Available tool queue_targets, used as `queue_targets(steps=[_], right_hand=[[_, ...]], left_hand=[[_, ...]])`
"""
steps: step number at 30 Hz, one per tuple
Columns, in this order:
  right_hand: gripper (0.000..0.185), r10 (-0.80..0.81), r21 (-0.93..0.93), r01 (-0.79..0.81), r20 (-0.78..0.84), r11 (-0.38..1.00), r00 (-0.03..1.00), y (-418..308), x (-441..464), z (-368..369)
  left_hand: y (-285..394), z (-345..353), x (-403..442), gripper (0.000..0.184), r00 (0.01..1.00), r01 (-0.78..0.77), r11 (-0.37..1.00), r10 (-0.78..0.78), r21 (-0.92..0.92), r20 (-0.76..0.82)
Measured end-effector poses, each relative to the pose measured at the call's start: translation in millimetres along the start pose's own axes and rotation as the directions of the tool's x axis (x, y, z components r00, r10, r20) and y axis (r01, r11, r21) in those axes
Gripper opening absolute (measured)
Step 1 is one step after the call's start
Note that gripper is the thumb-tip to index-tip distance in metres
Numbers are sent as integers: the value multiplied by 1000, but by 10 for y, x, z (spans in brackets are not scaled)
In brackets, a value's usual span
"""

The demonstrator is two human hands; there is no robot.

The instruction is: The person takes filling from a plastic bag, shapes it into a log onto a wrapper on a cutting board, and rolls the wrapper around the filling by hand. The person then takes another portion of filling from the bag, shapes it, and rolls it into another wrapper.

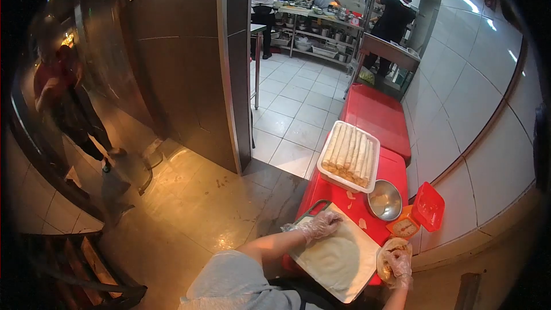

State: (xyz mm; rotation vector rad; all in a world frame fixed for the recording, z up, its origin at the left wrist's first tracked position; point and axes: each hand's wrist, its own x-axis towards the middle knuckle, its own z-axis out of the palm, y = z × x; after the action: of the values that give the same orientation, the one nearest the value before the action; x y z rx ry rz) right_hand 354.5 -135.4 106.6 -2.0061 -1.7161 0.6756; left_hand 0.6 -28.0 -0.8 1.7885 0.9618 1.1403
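My left hand point(323, 225), in a clear plastic glove, rests open on the upper edge of a round pale wrapper point(330, 261). The wrapper lies flat on a light cutting board point(350, 297) with a dark handle. To the right, my right hand point(400, 265), also gloved, reaches into a bowl point(383, 270) of brownish filling point(396, 245). Its fingers are curled down at the filling, their tips partly hidden. Beyond the board, a white tub point(373, 158) holds several long pale rolls point(349, 152) stacked side by side.
A metal bowl point(384, 200) and an orange kitchen scale point(405, 225) with a red pan point(429, 206) stand on the red surface point(396, 166). Pale scraps lie nearby. A tiled wall point(453, 109) borders the right. Several people work by shelves point(321, 37) beyond the doorway.
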Motion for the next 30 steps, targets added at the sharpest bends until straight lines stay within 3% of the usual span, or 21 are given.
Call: queue_targets(steps=[2, 7, 10, 13, 15, 25, 27, 30], right_hand=[[28, 36, -44, -39, -52, 998, 998, -76, -17, 26], [21, -99, -130, 71, -219, 989, 971, 228, 90, 191], [22, -324, -454, 211, -185, 865, 928, 401, 158, 342], [25, -219, -514, 87, -202, 854, 954, 349, 83, 447], [26, -252, -558, 78, -243, 826, 937, 461, 145, 563], [18, 1, -302, -121, -367, 946, 930, 273, 193, 499], [15, -147, -351, -6, -407, 936, 901, -199, -11, 336], [13, -349, -334, 177, -574, 926, 741, 98, 56, 411]], left_hand=[[1, 8, -5, 23, 1000, -2, 1000, 2, -1, -7], [4, 2, 8, 23, 999, -40, 998, 41, 52, -27], [-11, -3, 19, 23, 998, -57, 996, 59, 67, -19], [74, -40, -4, 21, 1000, 21, 999, -21, 43, 16], [38, -21, 13, 20, 999, -36, 997, 36, 73, 6], [-82, 40, 12, 21, 996, -79, 995, 82, 62, -48], [-75, 36, 1, 21, 997, -64, 997, 66, 47, -45], [-82, 41, 9, 21, 996, -75, 996, 77, 38, -50]])
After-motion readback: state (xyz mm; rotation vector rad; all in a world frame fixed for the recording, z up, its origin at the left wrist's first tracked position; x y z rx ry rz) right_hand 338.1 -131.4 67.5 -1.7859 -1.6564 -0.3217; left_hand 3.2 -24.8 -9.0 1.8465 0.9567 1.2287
